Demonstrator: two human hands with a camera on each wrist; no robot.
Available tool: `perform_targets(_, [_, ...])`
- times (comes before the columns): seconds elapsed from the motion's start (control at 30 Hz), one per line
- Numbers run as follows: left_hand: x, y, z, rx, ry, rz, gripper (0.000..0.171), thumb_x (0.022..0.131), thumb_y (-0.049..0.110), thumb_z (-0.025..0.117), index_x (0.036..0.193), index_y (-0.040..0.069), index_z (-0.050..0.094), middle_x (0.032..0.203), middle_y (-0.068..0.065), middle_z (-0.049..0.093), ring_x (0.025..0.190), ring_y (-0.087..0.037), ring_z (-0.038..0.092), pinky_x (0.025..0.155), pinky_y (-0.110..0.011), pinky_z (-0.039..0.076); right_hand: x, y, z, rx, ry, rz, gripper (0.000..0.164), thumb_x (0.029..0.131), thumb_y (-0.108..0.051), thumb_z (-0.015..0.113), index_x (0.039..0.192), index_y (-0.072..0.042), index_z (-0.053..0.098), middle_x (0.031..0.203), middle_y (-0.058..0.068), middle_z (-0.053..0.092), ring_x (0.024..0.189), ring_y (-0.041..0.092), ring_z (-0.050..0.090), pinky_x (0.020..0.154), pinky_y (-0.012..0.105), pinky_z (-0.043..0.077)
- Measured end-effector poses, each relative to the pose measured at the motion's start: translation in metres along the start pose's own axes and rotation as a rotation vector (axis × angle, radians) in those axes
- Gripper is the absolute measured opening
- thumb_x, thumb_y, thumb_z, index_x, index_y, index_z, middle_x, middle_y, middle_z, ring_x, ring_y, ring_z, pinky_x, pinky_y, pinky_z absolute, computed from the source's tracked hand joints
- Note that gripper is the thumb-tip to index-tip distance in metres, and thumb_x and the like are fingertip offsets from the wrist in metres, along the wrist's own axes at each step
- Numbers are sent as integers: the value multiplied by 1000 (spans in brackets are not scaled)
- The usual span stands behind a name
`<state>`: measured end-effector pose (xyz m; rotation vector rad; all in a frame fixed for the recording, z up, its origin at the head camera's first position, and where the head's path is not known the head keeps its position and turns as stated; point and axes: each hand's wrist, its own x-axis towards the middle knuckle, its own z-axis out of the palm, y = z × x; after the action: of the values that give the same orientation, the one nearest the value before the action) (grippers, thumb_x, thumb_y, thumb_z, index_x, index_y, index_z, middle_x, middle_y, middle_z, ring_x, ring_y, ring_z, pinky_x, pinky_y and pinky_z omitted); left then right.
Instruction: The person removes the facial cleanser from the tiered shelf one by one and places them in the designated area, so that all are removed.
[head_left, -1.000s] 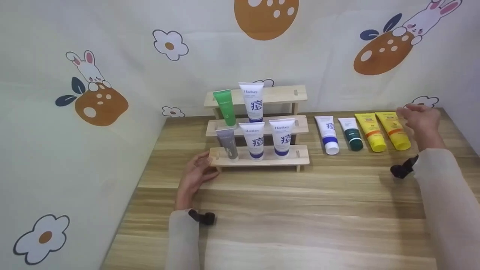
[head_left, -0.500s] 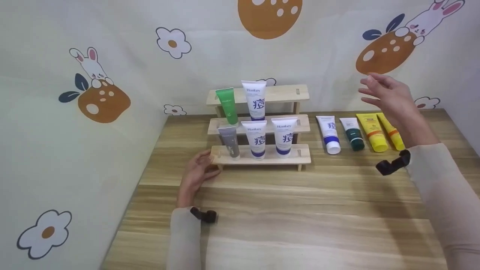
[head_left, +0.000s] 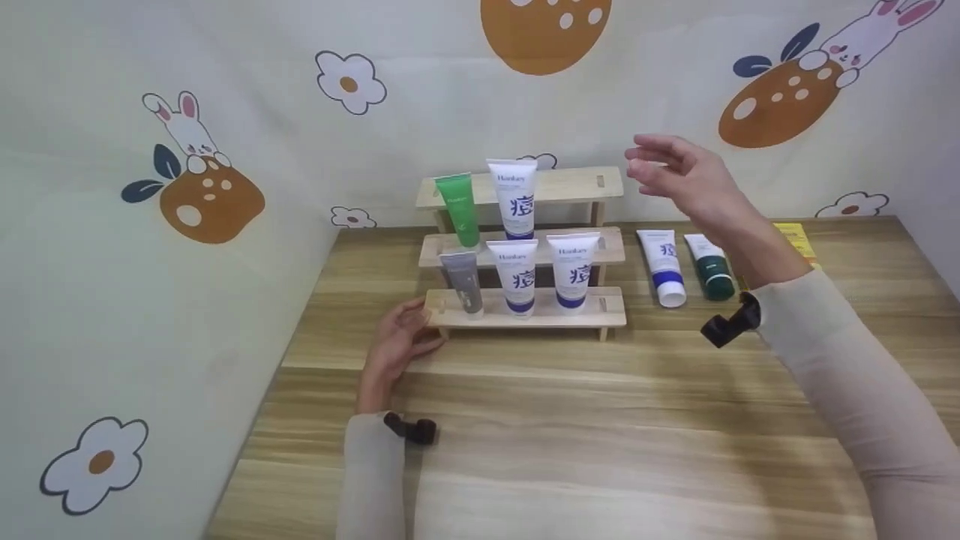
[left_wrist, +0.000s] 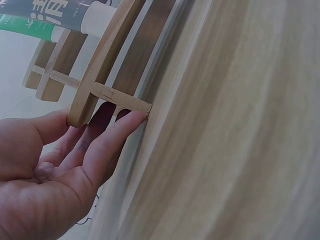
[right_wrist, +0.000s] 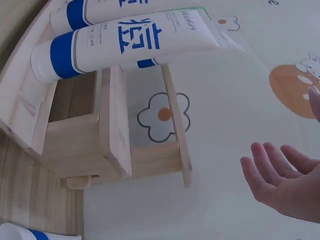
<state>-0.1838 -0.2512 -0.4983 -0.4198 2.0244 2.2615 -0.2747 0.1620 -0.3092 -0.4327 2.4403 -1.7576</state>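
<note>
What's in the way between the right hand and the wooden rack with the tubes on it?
Nothing that I can see. The right hand hangs in the air to the right of the top of the wooden rack, and the right wrist view shows just patterned backdrop between them.

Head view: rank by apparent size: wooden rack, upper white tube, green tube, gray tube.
1. Wooden rack
2. Upper white tube
3. Green tube and gray tube: too alike to rank; differing nearness to the camera may skew it.
</note>
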Motion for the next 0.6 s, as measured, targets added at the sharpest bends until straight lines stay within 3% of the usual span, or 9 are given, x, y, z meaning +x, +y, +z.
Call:
perform_targets(0.1, [0,0,-1,-5,3,-8,41,104,8,51,144,2,45,142,-23,52,114,-28,63,91,-44,64,3,-10,16,-69,-71,7,70,95,-45,65,154,-19,38,153,8,48,139,24,50,118,42,46])
perform_targets(0.2, [1,0,-1,-2,0,-7,42,104,8,50,145,1,44,143,-24,52,118,-31,61,92,-45,64,5,-18,29,-82,-108,12,70,94,-45,67,153,-20,38,153,7,47,141,26,47,121,49,41])
perform_targets(0.4, [1,-1,-2,-4,6,-15,42,105,8,49,146,2,44,143,-25,51,120,-34,61,93,-44,64,14,-31,51,-74,-141,20,69,93,-42,71,151,-18,42,151,7,49,139,24,49,120,47,44])
perform_targets(0.6, [2,-1,0,13,16,-9,41,104,8,50,145,3,45,140,-24,54,119,-33,62,91,-43,64,29,-34,69,-90,-158,82,57,93,-34,72,143,-15,53,145,8,55,133,25,54,117,45,47])
